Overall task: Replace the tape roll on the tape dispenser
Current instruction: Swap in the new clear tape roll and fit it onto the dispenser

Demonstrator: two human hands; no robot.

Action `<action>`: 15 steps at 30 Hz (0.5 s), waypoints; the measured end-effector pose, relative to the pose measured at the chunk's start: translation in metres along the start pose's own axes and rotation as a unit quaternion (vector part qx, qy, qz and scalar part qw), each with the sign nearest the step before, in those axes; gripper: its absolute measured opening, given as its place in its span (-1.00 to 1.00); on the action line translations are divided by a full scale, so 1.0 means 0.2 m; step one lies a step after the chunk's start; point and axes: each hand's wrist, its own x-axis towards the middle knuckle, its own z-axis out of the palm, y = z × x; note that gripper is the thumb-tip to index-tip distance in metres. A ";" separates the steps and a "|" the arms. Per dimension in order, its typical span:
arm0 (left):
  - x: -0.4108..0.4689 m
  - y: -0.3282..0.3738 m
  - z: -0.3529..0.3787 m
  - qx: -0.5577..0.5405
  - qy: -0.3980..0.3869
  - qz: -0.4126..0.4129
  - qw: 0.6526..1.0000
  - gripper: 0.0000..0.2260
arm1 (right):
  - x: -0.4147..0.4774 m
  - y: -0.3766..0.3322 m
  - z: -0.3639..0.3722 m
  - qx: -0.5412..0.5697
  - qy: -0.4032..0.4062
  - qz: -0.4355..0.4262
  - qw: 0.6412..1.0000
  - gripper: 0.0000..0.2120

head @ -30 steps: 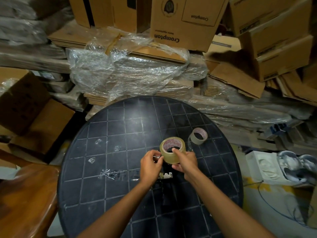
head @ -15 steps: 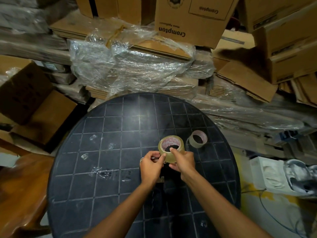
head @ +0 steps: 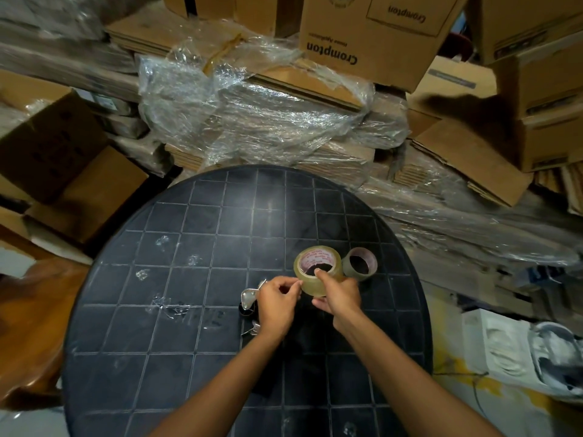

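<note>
A full roll of clear tape (head: 312, 280) with a white printed core is held tilted just above the dark round table (head: 202, 234). My right hand (head: 339, 296) grips the roll, thumb hooked into its core. My left hand (head: 277, 302) pinches at the roll's left side, where the tape end seems to be. The tape dispenser (head: 250, 302) lies on the table under my left hand; only its metal blade and dark body show. An almost bare tape core (head: 361, 263) stands just right of the full roll.
Plastic-wrapped flat cardboard (head: 252, 115) and stacked boxes (head: 372, 36) crowd the table's far side. An open carton (head: 47, 159) is at left, a wooden chair (head: 28, 326) at lower left, white packing foam (head: 511, 348) on the floor at right. Scraps of tape stick to the table.
My hands and the roll stay close together in the same grip; my left hand has shifted so that the dispenser's metal blade shows at its left. The camera has tilted slightly.
</note>
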 end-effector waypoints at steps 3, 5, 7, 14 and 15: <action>0.00 -0.01 0.02 0.005 -0.011 -0.006 1.000 -0.88 | 0.03 -0.01 -0.02 -0.015 -0.015 0.001 1.000 -0.39; -0.01 -0.01 0.00 0.013 -0.032 -0.009 0.999 -0.90 | 0.05 -0.01 -0.03 -0.029 -0.044 0.000 0.999 -0.43; -0.02 -0.01 -0.05 0.042 -0.050 0.003 0.998 -0.92 | 0.06 -0.01 -0.04 -0.052 -0.069 0.000 0.996 -0.56; -0.04 -0.01 -0.21 0.059 -0.090 0.020 0.994 -0.92 | 0.05 0.01 0.00 -0.110 -0.112 0.005 0.988 -0.72; -0.04 -0.02 -0.22 0.043 -0.090 0.012 0.995 -0.90 | 0.05 0.02 0.01 -0.106 -0.115 0.009 0.988 -0.72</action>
